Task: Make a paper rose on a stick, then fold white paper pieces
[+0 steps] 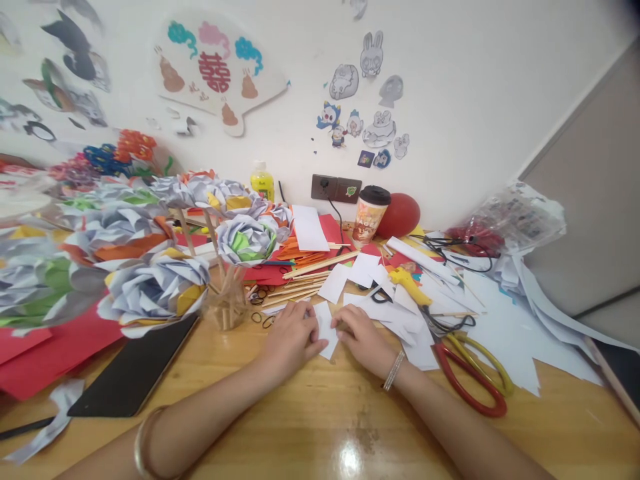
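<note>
Between my two hands a small piece of white paper lies at the table's near middle. My left hand has its curled fingers on the paper's left edge. On the opposite edge, my right hand pinches the paper between thumb and fingers. Just beyond are more small white paper pieces and a bundle of thin wooden sticks. A few black rubber bands lie beside my left hand. Right of my right hand rest large scissors with red and yellow handles.
White-and-coloured paper flowers on sticks crowd the left, some in a clear cup. A dark tablet-like slab lies below them. A yellow glue gun, a lidded paper cup, a red balloon and paper sheets occupy the right.
</note>
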The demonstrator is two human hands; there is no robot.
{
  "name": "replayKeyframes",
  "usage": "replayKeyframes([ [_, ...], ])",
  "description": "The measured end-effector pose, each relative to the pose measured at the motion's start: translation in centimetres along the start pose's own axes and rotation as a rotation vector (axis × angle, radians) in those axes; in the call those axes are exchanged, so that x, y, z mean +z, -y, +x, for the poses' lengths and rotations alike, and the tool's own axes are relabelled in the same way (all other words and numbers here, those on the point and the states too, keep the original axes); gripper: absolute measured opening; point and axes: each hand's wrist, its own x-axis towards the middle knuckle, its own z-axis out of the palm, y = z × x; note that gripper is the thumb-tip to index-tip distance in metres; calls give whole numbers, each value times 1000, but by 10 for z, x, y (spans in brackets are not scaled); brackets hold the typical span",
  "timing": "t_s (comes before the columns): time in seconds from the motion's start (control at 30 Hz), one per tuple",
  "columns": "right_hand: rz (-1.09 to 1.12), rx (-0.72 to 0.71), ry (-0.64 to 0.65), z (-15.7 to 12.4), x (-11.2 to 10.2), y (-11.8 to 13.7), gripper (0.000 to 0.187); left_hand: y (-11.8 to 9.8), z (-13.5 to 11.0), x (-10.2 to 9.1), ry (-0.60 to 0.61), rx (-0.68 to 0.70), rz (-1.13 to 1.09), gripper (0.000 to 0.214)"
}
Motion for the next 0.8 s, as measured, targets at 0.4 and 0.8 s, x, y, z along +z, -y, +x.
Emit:
replayKeyframes([
  [0.4, -103, -47, -13, -6, 6, 12, 40, 13, -1, -17, 7, -7, 60, 13],
  [0.8, 243, -139, 257, -98, -10, 82, 14, -6, -43, -52, 81, -23, 13, 23],
])
